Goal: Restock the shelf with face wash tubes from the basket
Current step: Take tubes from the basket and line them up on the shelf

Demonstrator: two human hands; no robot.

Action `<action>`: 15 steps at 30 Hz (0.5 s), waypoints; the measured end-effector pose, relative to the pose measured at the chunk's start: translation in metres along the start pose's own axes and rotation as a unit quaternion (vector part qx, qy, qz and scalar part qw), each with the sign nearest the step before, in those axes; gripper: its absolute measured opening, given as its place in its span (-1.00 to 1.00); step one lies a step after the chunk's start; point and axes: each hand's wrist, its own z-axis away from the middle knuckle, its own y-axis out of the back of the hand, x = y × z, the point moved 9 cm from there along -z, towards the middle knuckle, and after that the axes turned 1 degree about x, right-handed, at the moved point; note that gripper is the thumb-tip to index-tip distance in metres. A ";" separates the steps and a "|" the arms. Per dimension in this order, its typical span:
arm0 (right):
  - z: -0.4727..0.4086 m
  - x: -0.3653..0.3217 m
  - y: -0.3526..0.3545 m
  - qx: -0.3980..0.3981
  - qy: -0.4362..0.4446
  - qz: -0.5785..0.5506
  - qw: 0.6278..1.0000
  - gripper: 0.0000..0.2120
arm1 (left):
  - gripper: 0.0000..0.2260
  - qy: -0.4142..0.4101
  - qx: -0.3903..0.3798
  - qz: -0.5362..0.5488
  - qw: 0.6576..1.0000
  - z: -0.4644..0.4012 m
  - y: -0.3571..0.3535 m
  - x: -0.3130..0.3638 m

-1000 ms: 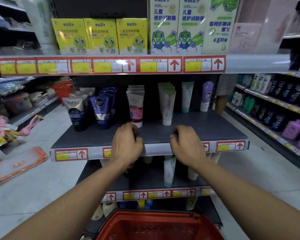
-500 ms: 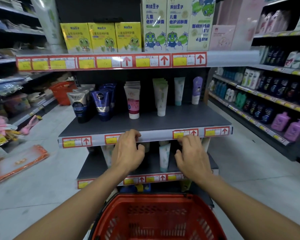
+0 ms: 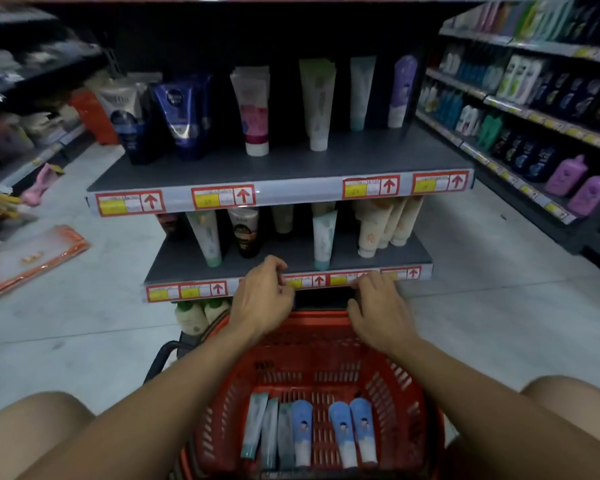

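Both hands have been lowered from the upper shelf edge to the lower shelf (image 3: 174, 268). Six tubes (image 3: 302, 431) are seen lying in the near red basket (image 3: 409, 393). Beyond, left hand (image 3: 262, 299) and right hand (image 3: 378, 313) are loosely curled, holding nothing. Standing tubes could be toppled by a careless reach.

I saw a slotted red plastic basket (image 3: 388, 386), glossy plastic tubes (image 3: 302, 431), and a matt grey shelf (image 3: 291, 168).

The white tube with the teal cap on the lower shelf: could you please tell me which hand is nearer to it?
Left, narrowly. The left hand is just below-left of the tube; the right hand sits lower and to its right.
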 end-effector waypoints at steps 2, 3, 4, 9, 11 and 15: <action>0.004 0.008 -0.019 -0.025 -0.012 -0.007 1.000 -0.76 | -0.74 0.017 -0.010 0.002 1.000 0.003 -0.014 -0.012; 0.005 0.011 -0.029 -0.041 -0.019 -0.009 0.999 -0.74 | -0.75 0.024 -0.019 0.002 1.000 0.005 -0.022 -0.017; 0.008 0.014 -0.040 -0.059 -0.024 -0.009 0.998 -0.73 | -0.76 0.029 -0.029 0.002 0.999 0.007 -0.030 -0.023; 0.020 0.035 -0.094 -0.141 -0.071 0.004 0.987 -0.75 | -0.76 0.072 -0.090 0.000 0.993 0.019 -0.077 -0.064; 0.030 0.046 -0.117 -0.182 -0.107 -0.006 0.977 -0.75 | -0.78 0.106 -0.122 0.001 0.987 0.025 -0.099 -0.085; 0.055 0.067 -0.168 -0.263 -0.155 -0.015 0.952 -0.65 | -0.79 0.171 -0.166 0.000 0.971 0.037 -0.138 -0.125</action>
